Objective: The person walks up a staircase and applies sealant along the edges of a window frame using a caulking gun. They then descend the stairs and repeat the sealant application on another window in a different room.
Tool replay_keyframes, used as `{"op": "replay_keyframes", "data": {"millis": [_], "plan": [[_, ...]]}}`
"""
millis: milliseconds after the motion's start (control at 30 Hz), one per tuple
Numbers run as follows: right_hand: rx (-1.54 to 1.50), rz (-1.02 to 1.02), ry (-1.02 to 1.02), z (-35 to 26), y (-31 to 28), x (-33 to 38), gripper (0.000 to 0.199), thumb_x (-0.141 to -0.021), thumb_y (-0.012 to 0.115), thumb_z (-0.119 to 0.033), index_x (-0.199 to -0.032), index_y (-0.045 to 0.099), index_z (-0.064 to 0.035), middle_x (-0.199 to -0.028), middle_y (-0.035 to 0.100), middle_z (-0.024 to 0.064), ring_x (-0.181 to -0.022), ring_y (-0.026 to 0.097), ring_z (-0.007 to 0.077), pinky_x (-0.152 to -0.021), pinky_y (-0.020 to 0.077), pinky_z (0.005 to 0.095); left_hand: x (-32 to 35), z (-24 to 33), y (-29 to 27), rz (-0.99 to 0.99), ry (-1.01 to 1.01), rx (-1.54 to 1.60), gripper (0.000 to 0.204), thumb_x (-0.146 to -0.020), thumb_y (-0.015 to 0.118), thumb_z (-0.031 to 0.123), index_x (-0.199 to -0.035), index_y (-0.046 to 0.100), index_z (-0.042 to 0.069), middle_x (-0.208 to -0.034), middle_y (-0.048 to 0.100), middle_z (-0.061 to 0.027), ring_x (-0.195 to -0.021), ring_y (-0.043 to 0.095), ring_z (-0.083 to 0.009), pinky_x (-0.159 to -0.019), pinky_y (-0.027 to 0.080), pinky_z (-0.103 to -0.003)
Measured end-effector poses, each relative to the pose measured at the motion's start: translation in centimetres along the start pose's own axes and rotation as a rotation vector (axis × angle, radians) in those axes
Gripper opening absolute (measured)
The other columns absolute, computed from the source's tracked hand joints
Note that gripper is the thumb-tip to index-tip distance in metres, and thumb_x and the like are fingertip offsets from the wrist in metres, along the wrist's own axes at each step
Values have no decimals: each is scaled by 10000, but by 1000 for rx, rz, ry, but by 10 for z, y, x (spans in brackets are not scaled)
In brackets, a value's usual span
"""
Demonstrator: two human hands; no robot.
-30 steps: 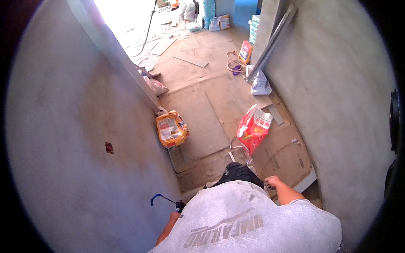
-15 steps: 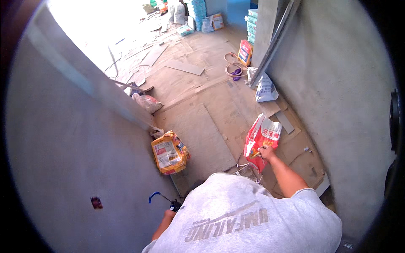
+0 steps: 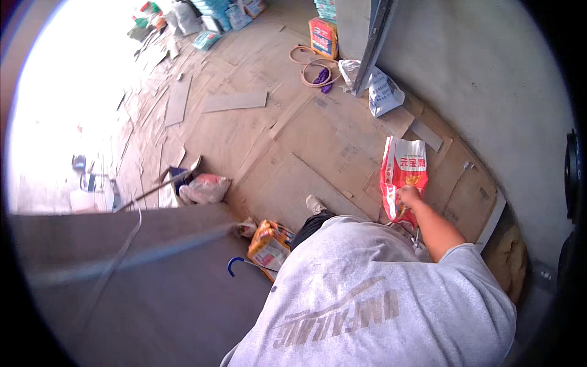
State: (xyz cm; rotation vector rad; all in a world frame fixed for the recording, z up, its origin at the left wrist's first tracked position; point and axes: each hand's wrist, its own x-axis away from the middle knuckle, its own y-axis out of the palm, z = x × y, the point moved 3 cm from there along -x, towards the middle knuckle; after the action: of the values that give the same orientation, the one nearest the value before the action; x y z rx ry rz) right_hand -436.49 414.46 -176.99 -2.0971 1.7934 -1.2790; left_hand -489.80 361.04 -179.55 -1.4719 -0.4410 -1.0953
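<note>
Right of centre in the frame, the right hand (image 3: pixel 408 197) has its fingers curled tight around the side edge of a red and white plastic sack (image 3: pixel 402 178), which stands upright on the brown cardboard-covered floor (image 3: pixel 318 134) near the grey wall (image 3: pixel 489 92). The left hand is out of sight behind the grey shirt (image 3: pixel 373 306). Lower centre, an orange and yellow printed bag (image 3: pixel 269 246) lies on the floor just beside a blue hooked handle (image 3: pixel 235 264).
</note>
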Motion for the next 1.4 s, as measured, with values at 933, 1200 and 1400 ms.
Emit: {"op": "replay_keyframes", "data": {"millis": [933, 1200, 1400], "plan": [[126, -105, -92, -1023, 85, -675, 257, -909, 666, -256, -935, 711, -4, -763, 708, 112, -622, 665, 207, -595, 534, 377, -399, 588, -855, 227, -178, 16, 347, -847, 706, 239, -1096, 753, 2, -1175, 733, -222, -1125, 707, -342, -920, 558, -429], [-164, -102, -130, -1209, 163, -890, 265, -946, 675, -260, -805, 662, -36, -706, 681, 60, -611, 640, 150, -576, 504, 320, -609, 826, -1069, 86, -76, -69, 328, -859, 677, 235, -1085, 754, 11, -1154, 733, -231, -1112, 704, -363, -911, 559, -450], [216, -77, 18, -1266, 157, -952, 290, -884, 707, -311, -918, 766, -29, -827, 754, 115, -755, 710, 233, -687, 545, 384, -711, 1028, -1283, 46, -7, -141, 316, -869, 655, 233, -1077, 755, 17, -1139, 733, -238, -1102, 702, -379, -905, 559, -466]]}}
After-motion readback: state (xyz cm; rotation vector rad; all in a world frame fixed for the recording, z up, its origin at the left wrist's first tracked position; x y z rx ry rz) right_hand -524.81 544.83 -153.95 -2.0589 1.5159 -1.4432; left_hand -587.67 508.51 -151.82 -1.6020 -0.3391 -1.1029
